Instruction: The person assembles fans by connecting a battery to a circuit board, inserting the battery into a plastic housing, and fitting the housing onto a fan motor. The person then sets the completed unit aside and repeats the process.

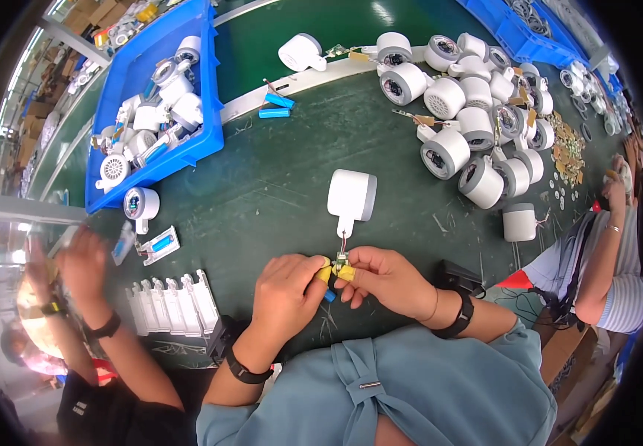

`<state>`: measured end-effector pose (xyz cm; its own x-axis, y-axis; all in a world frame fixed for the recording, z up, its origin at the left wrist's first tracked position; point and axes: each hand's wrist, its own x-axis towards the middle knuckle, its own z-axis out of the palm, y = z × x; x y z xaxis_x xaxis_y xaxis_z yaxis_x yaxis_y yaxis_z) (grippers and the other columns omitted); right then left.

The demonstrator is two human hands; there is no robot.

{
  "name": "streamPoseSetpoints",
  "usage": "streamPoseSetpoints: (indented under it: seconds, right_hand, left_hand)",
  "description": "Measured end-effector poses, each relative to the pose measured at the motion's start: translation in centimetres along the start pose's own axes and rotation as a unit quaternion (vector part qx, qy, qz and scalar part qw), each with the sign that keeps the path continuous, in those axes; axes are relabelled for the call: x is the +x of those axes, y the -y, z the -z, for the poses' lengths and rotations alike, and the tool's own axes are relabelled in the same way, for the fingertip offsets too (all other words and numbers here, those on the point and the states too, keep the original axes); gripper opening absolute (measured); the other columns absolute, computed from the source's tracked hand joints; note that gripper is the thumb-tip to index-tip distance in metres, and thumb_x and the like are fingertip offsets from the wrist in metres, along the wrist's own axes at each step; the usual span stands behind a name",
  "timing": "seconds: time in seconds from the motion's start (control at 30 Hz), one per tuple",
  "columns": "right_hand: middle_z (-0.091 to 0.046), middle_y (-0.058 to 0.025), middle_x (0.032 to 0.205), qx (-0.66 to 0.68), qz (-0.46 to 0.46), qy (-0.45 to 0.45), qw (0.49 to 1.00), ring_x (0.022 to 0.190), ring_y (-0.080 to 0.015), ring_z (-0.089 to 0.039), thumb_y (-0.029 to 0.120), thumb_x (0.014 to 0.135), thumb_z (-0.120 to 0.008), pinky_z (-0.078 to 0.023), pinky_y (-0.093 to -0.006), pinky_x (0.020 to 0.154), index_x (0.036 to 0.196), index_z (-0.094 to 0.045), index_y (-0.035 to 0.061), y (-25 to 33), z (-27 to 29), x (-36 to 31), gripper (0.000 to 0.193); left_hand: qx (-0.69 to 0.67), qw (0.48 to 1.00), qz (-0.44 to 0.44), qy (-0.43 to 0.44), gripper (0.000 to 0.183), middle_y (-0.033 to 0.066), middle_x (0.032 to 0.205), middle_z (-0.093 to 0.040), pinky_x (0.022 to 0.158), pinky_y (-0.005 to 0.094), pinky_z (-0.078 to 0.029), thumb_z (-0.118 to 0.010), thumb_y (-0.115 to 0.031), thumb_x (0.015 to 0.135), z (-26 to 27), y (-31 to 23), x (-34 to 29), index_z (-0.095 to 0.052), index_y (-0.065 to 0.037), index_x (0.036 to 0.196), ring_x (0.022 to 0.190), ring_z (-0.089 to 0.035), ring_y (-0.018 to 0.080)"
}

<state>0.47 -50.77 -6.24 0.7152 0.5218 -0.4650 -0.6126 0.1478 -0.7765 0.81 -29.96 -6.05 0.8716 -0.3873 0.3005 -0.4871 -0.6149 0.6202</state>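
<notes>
A white round device head with a grey rim (351, 195) lies on the green table in front of me, its short neck toward my hands. Thin wires run from the neck to a small green circuit board (341, 259). My right hand (392, 282) pinches this board between thumb and fingers. Close against it, my left hand (289, 290) has its thumb and forefinger pressed together at the board's left side; what they grip is hidden. Yellow finger covers are on both hands' fingertips. Just below the fingertips shows the end of a blue cylindrical battery (329, 296), mostly hidden.
A blue bin (217, 134) of device heads stands at the left. Two loose blue batteries (274, 113) lie beyond. Many white heads (477, 123) crowd the right. White handle shells (176, 305) line up at near left. Co-workers' hands (83, 267) are at left and right (616, 189).
</notes>
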Motion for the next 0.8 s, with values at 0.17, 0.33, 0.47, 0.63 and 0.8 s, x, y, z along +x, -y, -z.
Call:
streamPoseSetpoints:
  seconds: [0.17,0.33,0.47,0.63,0.8]
  right_hand:
    - [-0.067,-0.0085,0.1,0.013,0.001,-0.001,1.0,0.084,-0.0133,-0.066,0.012,0.103,-0.05,-0.056,-0.0263,0.072,0.115,-0.057,-0.0012,0.0,0.0,0.1,0.019]
    - [-0.067,-0.0083,0.1,0.011,0.008,-0.008,1.0,0.084,-0.0133,-0.067,0.012,0.103,-0.051,-0.056,-0.0263,0.072,0.115,-0.058,-0.0013,-0.1,-0.1,0.0,0.019]
    - [-0.067,-0.0077,0.099,0.004,0.014,-0.018,1.0,0.083,-0.0122,-0.066,0.01,0.101,-0.05,-0.057,-0.0263,0.072,0.112,-0.058,-0.0021,0.0,-0.3,0.0,0.018]
    - [-0.067,-0.0068,0.098,-0.013,0.012,-0.029,0.999,0.081,-0.0112,-0.066,0.007,0.1,-0.048,-0.056,-0.026,0.071,0.109,-0.059,-0.0029,0.0,-0.7,-0.1,0.018]
    - [-0.067,-0.0072,0.095,-0.152,0.065,-0.064,0.984,0.078,-0.0111,-0.066,0.005,0.101,-0.049,-0.056,-0.0248,0.066,0.107,-0.059,-0.0035,-0.4,-1.2,-0.2,0.015]
  left_hand:
    - [-0.151,0.977,0.15,0.002,0.023,0.0095,0.088,-0.061,0.063,0.0309,-0.049,-0.063,0.003,0.083,0.3,-0.2,-0.2,-0.061,-0.001,0.106,0.071,-0.06,0.0189]
    - [-0.245,0.958,0.148,0.03,0.022,0.0075,0.084,-0.059,0.062,0.028,-0.048,-0.061,0.003,0.084,0.3,-0.3,-0.1,-0.061,0.0,0.106,0.068,-0.057,0.0151]
    - [-0.222,0.966,0.128,0.029,0.021,0.0077,0.082,-0.059,0.062,0.0279,-0.048,-0.061,0.003,0.085,0.3,-0.5,0.0,-0.062,0.0,0.105,0.067,-0.057,0.0158]
    - [-0.195,0.967,0.15,0.073,0.015,0.0062,0.085,-0.063,0.062,0.0259,-0.046,-0.059,0.0,0.087,0.8,-0.3,0.1,-0.063,0.001,0.101,0.069,-0.056,0.0116]
    - [-0.218,0.931,0.244,0.161,0.012,0.0028,0.078,-0.062,0.06,0.025,-0.044,-0.058,-0.003,0.087,2.0,-0.3,1.8,-0.063,0.002,0.097,0.068,-0.053,0.0075]
